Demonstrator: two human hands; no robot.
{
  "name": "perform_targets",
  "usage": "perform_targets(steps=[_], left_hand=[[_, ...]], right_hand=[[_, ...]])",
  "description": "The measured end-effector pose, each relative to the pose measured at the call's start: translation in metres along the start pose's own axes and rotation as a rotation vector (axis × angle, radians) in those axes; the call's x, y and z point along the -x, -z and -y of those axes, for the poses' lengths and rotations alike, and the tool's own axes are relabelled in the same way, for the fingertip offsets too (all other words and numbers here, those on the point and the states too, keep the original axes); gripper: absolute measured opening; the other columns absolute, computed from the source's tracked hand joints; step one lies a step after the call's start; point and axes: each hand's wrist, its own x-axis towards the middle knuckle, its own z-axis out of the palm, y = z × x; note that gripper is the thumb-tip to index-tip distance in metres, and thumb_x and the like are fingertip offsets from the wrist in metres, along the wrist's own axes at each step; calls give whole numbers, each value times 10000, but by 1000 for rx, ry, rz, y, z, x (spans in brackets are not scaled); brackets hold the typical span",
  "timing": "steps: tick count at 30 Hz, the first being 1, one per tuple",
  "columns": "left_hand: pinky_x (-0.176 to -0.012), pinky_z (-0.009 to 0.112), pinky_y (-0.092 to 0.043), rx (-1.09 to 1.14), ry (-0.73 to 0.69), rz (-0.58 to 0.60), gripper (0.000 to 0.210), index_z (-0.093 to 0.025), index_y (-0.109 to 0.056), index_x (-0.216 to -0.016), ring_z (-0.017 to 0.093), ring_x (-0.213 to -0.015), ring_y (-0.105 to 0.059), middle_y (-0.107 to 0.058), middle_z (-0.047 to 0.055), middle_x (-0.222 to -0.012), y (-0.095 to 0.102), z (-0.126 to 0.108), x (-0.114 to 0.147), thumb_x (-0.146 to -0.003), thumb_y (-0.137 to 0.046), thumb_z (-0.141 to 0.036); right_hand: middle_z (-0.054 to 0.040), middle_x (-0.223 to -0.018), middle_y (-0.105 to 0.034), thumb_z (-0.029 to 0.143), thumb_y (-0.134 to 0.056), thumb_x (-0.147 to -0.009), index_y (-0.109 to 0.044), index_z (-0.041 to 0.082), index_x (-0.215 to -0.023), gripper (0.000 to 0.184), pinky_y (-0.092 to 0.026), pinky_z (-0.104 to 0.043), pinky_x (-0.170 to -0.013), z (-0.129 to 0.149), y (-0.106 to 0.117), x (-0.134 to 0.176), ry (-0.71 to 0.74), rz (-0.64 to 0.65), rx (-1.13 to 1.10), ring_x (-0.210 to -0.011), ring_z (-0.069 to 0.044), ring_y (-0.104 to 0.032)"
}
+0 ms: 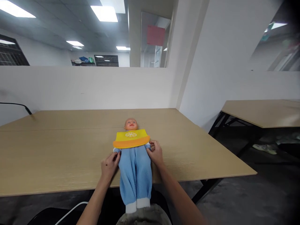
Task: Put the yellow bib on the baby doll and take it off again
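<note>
A baby doll (131,124) lies face up on the table, its blue-clothed legs (136,175) reaching over the front edge towards my lap. A yellow bib (131,137) with an orange lower pocket and a white fruit-slice print covers its chest. My left hand (110,165) is at the doll's sleeve end on the left, fingers pinched on the blue cloth. On the other side, my right hand (155,153) has its thumb and fingers closed at the other sleeve cuff (147,146). The doll's hands are hidden.
The wooden table (70,150) meets a white wall with a window at the back. A thin black cable or arm (25,107) stands at the far left. Another table (262,111) is at the right. A white cable (71,211) runs below the front edge.
</note>
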Motion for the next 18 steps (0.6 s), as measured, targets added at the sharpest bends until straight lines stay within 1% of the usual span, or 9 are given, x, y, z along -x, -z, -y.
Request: perform_targets(steps=[3,6,8,12,14,16,18], left_hand=[[-551,241,-369,67,-1,37,297,-212,-657,-681,126,-517,-551,-657,14,-623,1,2,1,-870,-519,-396],[-524,238,-341,93,33,50,313,-215,-643,-642,112,-477,-494,-582,-19,-533,4,2,2,-851,-535,-422],[-521,238,-348,139,103,46,315,-210,-653,-646,116,-487,-494,-572,-23,-524,5,2,2,-832,-556,-446],[-545,247,-411,286,297,40,347,-172,-685,-734,142,-558,-545,-638,8,-608,10,1,3,-805,-583,-496],[-565,251,-439,334,340,54,345,-166,-677,-743,152,-594,-567,-648,15,-637,15,-2,7,-806,-582,-491],[-571,252,-460,353,335,51,314,-176,-652,-720,157,-610,-577,-639,15,-643,24,-8,18,-821,-568,-462],[-556,251,-474,341,267,32,249,-191,-632,-734,156,-603,-573,-618,14,-649,38,-20,38,-834,-560,-407]], right_hand=[[-28,-837,-587,210,-577,-659,-571,201,-905,246,-454,-260,-620,-1,-1,0,-42,13,-20,-753,-167,-565],[-18,-809,-587,204,-584,-636,-578,206,-891,256,-446,-253,-609,-1,-3,0,-95,22,-61,-734,-163,-552],[-14,-795,-594,204,-585,-627,-582,209,-876,249,-444,-252,-610,-1,-4,-1,-122,35,-93,-730,-162,-549],[3,-758,-609,211,-576,-636,-571,209,-868,233,-452,-254,-621,-6,-6,-2,-172,72,-145,-705,-155,-563],[11,-747,-616,217,-573,-641,-562,209,-876,236,-459,-253,-617,-9,-8,-3,-200,88,-176,-689,-152,-575],[11,-762,-631,220,-572,-644,-559,209,-893,250,-466,-253,-618,-12,-10,-3,-218,110,-197,-690,-152,-588],[6,-788,-646,218,-568,-649,-560,208,-904,256,-471,-253,-625,-15,-11,-3,-229,128,-201,-703,-153,-599]])
